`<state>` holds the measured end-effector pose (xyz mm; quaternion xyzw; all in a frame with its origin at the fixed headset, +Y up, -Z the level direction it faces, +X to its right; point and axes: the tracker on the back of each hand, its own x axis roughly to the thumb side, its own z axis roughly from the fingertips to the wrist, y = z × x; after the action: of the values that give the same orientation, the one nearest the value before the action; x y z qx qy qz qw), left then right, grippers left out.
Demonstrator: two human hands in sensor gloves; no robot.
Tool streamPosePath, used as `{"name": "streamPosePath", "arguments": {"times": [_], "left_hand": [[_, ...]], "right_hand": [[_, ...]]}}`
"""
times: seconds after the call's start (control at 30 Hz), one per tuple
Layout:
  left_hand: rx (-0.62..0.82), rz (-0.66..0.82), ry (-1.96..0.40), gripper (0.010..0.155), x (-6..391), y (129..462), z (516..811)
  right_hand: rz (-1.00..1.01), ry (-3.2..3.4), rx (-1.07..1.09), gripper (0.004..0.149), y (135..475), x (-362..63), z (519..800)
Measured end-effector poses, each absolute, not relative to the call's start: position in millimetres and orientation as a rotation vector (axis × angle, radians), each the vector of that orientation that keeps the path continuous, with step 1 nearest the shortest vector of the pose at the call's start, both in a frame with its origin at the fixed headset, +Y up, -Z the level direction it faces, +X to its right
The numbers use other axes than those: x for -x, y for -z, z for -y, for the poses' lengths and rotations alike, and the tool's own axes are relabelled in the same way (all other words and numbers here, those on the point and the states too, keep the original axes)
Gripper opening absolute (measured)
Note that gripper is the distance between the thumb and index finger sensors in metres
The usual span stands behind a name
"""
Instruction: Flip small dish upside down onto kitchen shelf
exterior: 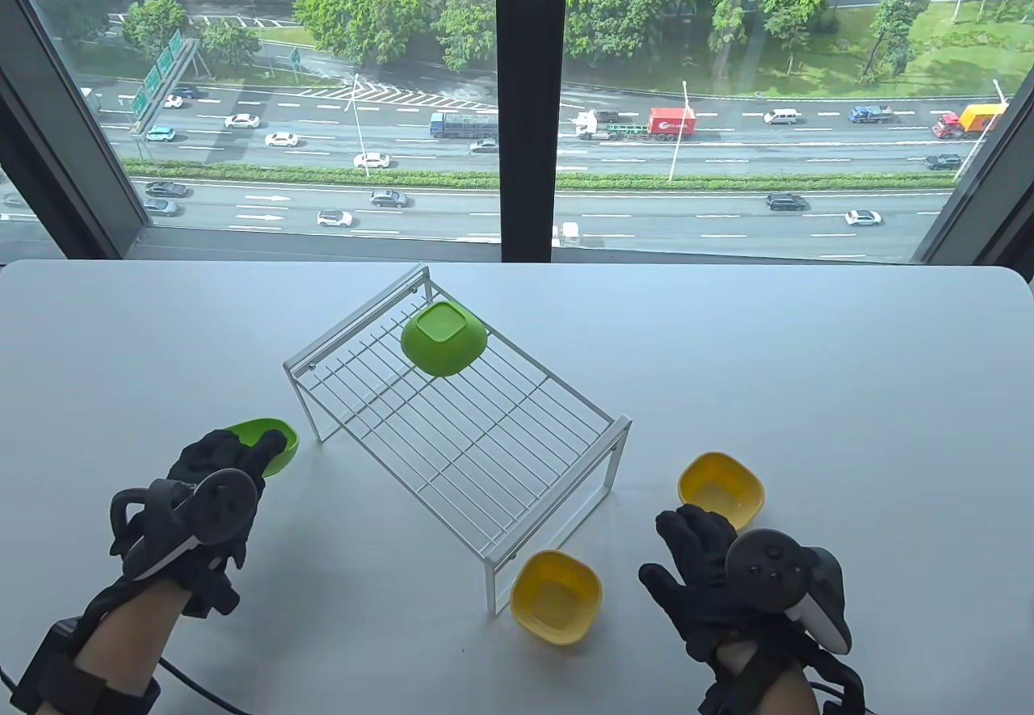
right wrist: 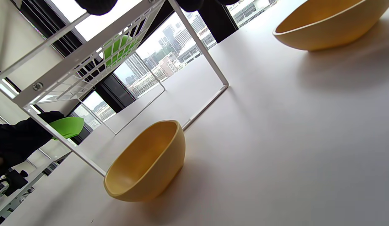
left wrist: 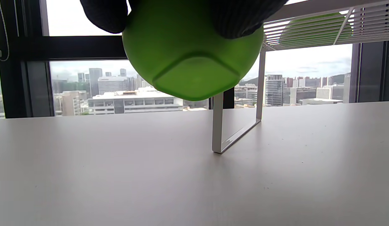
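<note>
A white wire kitchen shelf (exterior: 460,432) stands mid-table. One green dish (exterior: 443,338) lies upside down on its far corner. My left hand (exterior: 234,456) grips a second green dish (exterior: 271,442) left of the shelf and holds it above the table; the left wrist view shows its underside (left wrist: 194,59) in the air between my fingers (left wrist: 103,14). Two yellow dishes sit upright on the table, one (exterior: 557,595) by the shelf's near leg, one (exterior: 721,490) to the right. My right hand (exterior: 687,553) is empty, fingers spread, between the yellow dishes.
The shelf's legs (left wrist: 218,125) stand on the white table (exterior: 848,392). A window runs behind the table's far edge. The yellow dishes also show in the right wrist view, near (right wrist: 147,163) and far (right wrist: 326,25).
</note>
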<state>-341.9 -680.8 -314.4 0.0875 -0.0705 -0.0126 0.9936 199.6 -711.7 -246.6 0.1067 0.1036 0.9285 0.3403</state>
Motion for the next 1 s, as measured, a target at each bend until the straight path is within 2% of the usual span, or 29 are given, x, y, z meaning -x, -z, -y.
{"name": "streamPosePath", "arguments": {"times": [1.0], "left_hand": [[-0.320, 0.243, -0.042, 0.064, 328, 290, 653]], "right_hand": [[-0.278, -2.408, -0.275, 0.081, 247, -200, 712]]}}
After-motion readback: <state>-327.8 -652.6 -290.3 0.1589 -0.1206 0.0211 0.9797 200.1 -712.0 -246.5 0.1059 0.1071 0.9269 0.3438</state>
